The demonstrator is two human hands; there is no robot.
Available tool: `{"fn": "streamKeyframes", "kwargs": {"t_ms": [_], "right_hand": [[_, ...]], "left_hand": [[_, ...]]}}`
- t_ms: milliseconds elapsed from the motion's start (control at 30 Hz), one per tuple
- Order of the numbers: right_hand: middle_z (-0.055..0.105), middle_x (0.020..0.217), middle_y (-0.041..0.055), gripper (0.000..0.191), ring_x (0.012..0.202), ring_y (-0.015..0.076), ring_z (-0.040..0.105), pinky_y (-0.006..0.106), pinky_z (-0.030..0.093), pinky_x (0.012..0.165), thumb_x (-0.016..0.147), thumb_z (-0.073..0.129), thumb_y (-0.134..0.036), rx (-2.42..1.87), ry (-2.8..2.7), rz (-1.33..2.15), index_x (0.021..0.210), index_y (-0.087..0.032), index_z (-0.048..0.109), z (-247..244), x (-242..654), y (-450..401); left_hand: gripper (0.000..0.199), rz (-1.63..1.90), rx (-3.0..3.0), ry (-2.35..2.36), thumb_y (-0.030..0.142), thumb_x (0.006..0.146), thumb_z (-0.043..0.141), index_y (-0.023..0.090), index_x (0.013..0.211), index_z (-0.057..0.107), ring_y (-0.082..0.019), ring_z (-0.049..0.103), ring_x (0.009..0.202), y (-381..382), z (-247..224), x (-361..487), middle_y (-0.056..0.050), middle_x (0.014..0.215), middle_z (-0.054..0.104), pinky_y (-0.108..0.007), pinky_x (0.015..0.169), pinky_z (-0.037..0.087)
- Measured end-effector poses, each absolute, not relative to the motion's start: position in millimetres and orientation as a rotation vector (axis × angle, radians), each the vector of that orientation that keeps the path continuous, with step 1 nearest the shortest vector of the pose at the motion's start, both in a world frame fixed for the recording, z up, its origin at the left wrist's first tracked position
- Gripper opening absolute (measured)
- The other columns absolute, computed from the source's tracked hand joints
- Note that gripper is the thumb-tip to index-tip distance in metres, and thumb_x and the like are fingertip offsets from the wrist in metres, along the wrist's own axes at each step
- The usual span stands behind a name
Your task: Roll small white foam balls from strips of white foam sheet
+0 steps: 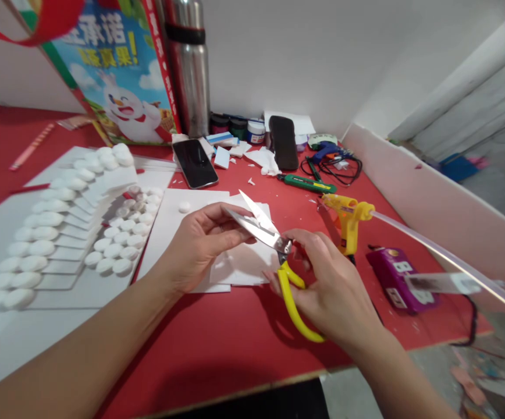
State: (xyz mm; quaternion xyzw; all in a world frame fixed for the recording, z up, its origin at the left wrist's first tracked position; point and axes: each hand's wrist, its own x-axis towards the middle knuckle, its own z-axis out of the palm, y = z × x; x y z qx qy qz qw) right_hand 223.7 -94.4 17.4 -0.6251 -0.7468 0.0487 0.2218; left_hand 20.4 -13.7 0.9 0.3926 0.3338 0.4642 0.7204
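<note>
My right hand (329, 279) grips a pair of scissors (267, 235) by its yellow handles, with the blades spread and pointing up to the left. Behind the lower blade, my left hand (202, 238) is closed with thumb and fingers near each other. Whatever it pinches is mostly hidden by the blade; a small white bit shows between the blades. Below both hands lie white sheets (195, 279) on the red table. A small white round piece (185, 207) rests on one sheet.
To the left stands a stepped white paper model (64, 267) edged with white round pieces, with more rounds (117, 250) beside it. A yellow glue gun (344, 215), purple box (403, 279) and green cutter (307, 183) lie right. Phone (195, 163), steel flask (194, 75) and bag (125, 75) stand behind.
</note>
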Motion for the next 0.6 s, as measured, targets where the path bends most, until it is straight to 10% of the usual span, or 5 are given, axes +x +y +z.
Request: {"fn": "streamKeyframes", "kwargs": {"t_ms": [600], "right_hand": [[0.069, 0.097, 0.0079, 0.037, 0.072, 0.0194, 0.064, 0.030, 0.048, 0.064, 0.092, 0.069, -0.044, -1.693, -2.081, 0.060, 0.119, -0.019, 0.060, 14.6, 228.1, -96.8]], "left_hand": [[0.018, 1.037, 0.846, 0.699, 0.011, 0.072, 0.085, 0.018, 0.087, 0.078, -0.017, 0.074, 0.080, -13.7, 0.0, 20.6, -0.002, 0.085, 0.078, -0.031, 0.086, 0.060]]}}
